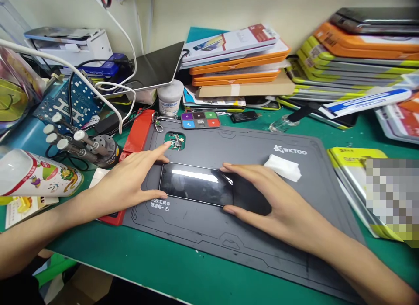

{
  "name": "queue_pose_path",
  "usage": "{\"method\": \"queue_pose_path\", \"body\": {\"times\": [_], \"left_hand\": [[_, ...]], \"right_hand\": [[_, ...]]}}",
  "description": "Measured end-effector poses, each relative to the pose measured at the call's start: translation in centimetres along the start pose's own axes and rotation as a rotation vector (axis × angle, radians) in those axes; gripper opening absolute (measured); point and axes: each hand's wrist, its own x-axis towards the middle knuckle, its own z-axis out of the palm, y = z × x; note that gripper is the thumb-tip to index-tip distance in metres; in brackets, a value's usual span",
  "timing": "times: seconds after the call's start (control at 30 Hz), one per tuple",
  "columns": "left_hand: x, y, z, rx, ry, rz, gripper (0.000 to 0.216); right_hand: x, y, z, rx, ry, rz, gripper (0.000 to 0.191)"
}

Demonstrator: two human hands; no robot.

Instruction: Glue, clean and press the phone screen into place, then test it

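Note:
A smartphone [196,182] lies face up on the grey work mat [262,252], its black screen glossy with a bright reflection. At its left end, my left hand [126,178] holds the edges between thumb and fingers, the index finger stretched toward a small recess [174,140] with screws and tiny parts. My right hand [278,195] grips the opposite end, thumb on the near edge and fingers on the far one. Fingers beneath or behind the phone are hidden. Right of the phone, beyond my right hand, rests a crumpled white wipe [283,167].
Orange boxes [235,62] and yellow-edged packages [327,69] are stacked at the back. A white paste jar [170,97], a screwdriver stand [104,147] and a patterned bottle [42,174] stand left. A red tray [137,130] borders the mat. White cables [81,73] hang at upper left.

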Motion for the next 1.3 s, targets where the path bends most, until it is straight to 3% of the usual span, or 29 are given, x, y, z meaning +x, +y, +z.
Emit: {"method": "queue_pose_path", "body": {"times": [0.53, 1.03, 1.3], "left_hand": [[0.2, -0.23, 0.05, 0.058, 0.009, 0.0, 0.099], [-0.02, -0.08, -0.05, 0.105, 0.041, 0.076, 0.091], [-0.57, 0.07, 0.2, 0.102, 0.067, 0.072, 0.1]], "right_hand": [[0.21, -0.36, -0.49, 0.012, -0.013, 0.018, 0.072], [0.28, -0.33, -0.15, 0.008, 0.004, 0.011, 0.06], [0.28, -0.14, 0.01, -0.016, 0.019, -0.008, 0.056]]}}
